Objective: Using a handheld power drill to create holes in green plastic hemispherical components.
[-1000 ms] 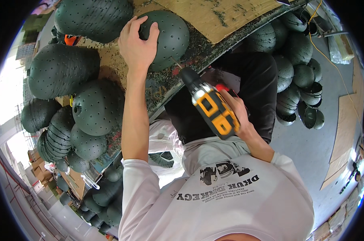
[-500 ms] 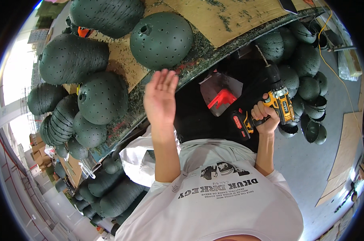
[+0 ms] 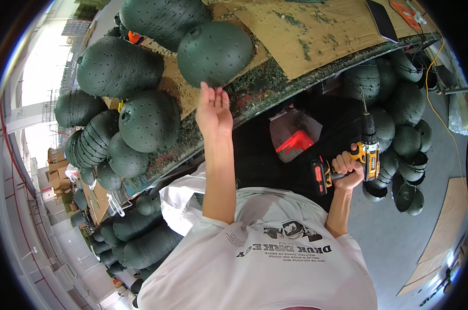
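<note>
A dark green dome-shaped shell (image 3: 216, 53) dotted with small holes lies on the bench, slightly blurred. Just below its near edge is my left hand (image 3: 214, 113), palm up and fingers stretched out; whether the fingertips touch the shell I cannot tell. My right hand (image 3: 347, 170) grips the handle of a yellow and black cordless drill (image 3: 369, 160) out to the right, off the bench edge. Its long bit (image 3: 363, 101) points away from me, clear of any shell on the bench.
More perforated shells, single (image 3: 149, 121) and in nested stacks (image 3: 119, 67), crowd the bench's left. Cardboard (image 3: 316, 36) with green shavings covers the bench top (image 3: 260, 85); a phone (image 3: 381, 20) lies far right. Piled shells (image 3: 405, 103) and a yellow cable (image 3: 429, 77) are at right.
The dome shell has turned, and its large hole no longer shows clearly. My left hand stays by its near edge. The drill has swung more upright in my right hand, and the view has shifted.
</note>
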A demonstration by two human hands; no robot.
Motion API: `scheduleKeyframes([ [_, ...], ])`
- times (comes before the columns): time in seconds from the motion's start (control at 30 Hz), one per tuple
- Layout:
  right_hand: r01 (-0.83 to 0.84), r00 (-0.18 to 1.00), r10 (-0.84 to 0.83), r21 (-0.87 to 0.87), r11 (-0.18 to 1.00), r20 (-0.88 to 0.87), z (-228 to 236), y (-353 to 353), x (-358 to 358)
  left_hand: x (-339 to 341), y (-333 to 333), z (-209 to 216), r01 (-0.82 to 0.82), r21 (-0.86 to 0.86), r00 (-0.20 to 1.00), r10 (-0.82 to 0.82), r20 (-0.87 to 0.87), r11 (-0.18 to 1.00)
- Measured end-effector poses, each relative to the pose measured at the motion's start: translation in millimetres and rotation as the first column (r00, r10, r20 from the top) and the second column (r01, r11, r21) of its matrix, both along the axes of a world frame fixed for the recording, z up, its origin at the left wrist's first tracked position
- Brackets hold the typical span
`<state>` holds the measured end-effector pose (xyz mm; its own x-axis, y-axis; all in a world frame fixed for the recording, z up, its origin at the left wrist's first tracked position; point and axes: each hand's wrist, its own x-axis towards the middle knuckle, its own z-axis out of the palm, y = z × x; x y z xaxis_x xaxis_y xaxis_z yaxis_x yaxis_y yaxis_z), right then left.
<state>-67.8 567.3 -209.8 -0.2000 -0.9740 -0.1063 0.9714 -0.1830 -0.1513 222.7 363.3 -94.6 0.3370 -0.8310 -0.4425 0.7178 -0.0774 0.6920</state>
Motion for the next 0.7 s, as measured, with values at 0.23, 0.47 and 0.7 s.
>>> scheduleKeyframes([
  [0.23, -0.024, 1.0, 0.024, 0.002, 1.0, 0.011, -1, 0, -2, -16, -53, 10, 0.089, -0.248, 0.973, -0.138, -0.187, 0.965],
  [0.47, -0.008, 0.999, 0.008, -0.002, 1.0, 0.034, -1, 3, -2, -18, -51, 21, 0.091, -0.388, 0.984, -0.142, -0.106, 0.917],
  [0.7, -0.035, 0.999, 0.035, -0.028, 0.999, 0.012, 0, -1, -1, 4, -36, 34, 0.167, -0.202, 0.978, -0.188, -0.087, 0.965],
])
